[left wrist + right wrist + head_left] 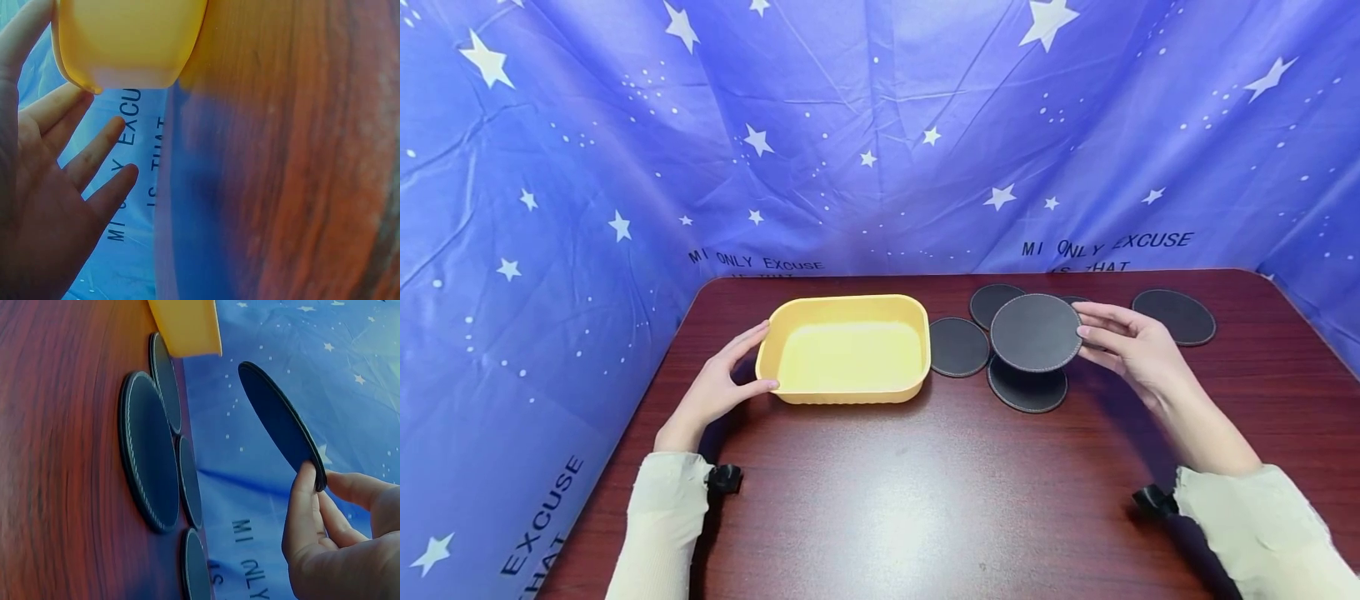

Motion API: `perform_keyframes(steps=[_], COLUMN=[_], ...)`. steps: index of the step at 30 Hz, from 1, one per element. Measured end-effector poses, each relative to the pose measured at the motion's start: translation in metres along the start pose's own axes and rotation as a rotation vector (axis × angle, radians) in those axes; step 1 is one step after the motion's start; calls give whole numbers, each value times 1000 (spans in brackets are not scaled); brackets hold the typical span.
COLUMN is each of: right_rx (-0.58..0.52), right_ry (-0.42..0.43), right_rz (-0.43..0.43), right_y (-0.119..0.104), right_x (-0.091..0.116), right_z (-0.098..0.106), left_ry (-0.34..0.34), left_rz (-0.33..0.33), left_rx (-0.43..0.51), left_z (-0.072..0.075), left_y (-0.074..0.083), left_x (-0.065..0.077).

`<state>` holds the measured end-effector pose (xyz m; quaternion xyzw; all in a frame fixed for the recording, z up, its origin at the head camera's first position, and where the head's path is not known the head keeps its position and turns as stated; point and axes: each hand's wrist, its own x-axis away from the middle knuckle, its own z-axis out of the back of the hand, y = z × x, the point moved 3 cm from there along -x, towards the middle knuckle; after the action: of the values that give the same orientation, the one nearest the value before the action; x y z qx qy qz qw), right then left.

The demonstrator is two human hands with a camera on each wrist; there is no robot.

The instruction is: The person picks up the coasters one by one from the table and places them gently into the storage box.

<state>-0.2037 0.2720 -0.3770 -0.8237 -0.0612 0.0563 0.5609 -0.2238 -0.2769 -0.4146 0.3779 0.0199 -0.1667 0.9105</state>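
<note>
A yellow rectangular bin [842, 392] stands on the table, and my left hand [715, 387] rests against its left end. The thumb touches the near corner and the forefinger lies along the side; in the left wrist view the other fingers [94, 153] are straight and spread. My right hand [1138, 350] pinches a round black coaster [1036, 332] by its right edge, thumb on one face and fingers on the other. It is raised and tilted above another coaster [1030, 393], which it partly covers in the head view. The right wrist view shows the held coaster [278, 419] edge-on.
More black coasters lie flat: one beside the bin [959, 348], one behind it [995, 305], one mostly hidden [1075, 298] and one at the far right [1174, 318]. A blue star-printed curtain [865, 150] hangs along the dark red table's [895, 500] back and left edges.
</note>
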Motion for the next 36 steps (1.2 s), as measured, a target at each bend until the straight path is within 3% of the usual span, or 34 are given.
perform_keyframes(steps=[18,36], right_rx=[51,115], right_ry=[-28,-42], right_rz=[23,-50], right_y=[11,29], right_x=[-17,-30], right_z=[-45,-84], left_ry=[-9,-34], left_rz=[-16,-6], left_rx=[-17,10], left_z=[1,2], left_y=[-1,-2], left_x=[-2,-3])
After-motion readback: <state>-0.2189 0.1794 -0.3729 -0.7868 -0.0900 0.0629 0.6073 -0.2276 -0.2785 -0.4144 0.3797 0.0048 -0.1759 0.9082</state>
